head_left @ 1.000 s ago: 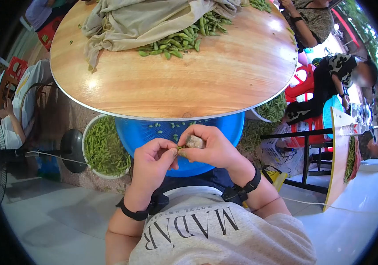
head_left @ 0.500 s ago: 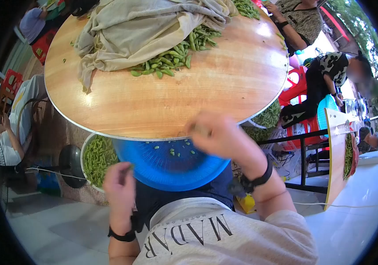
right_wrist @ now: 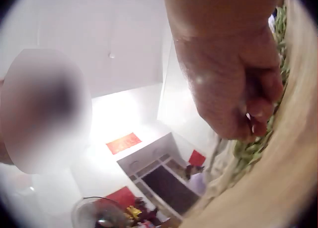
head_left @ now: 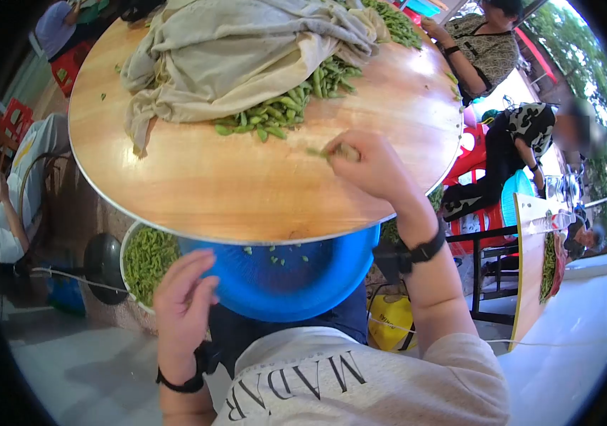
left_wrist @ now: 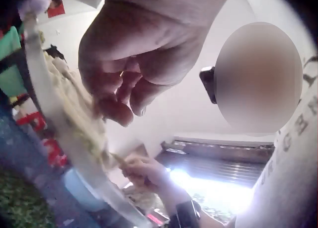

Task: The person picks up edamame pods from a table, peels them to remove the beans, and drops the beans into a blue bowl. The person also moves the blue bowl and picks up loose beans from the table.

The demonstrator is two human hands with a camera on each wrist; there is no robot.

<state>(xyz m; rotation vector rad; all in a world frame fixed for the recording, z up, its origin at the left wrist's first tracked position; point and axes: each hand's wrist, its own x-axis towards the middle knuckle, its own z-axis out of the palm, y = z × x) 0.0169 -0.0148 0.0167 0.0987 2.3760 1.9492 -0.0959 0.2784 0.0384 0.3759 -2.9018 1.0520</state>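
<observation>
In the head view my right hand point(head_left: 364, 165) is over the round wooden table point(head_left: 261, 192), short of the heap of green bean pods point(head_left: 282, 110). Its fingertips pinch a blurred green pod point(head_left: 315, 152), and a greyish piece point(head_left: 348, 151) sits in the same hand; I cannot tell what that piece is. My left hand point(head_left: 184, 302) hangs at the left rim of the blue basin point(head_left: 303, 302), fingers loosely bent around nothing. Shelled green beans point(head_left: 275, 260) lie inside the basin. The left wrist view shows the left hand point(left_wrist: 144, 49) with thumb and fingertips close together.
A pale cloth point(head_left: 225, 64) covers much of the pod heap. Below the table's left edge stands a white tub point(head_left: 149, 266) full of pods. A yellow bag point(head_left: 391, 319) lies by my right side. Other people sit around, one on a red stool point(head_left: 470, 153) at right.
My hands were together over the basin, fingers on a small green thing. They parted: the left drew back to the left, the right swung up and forward over the table.
</observation>
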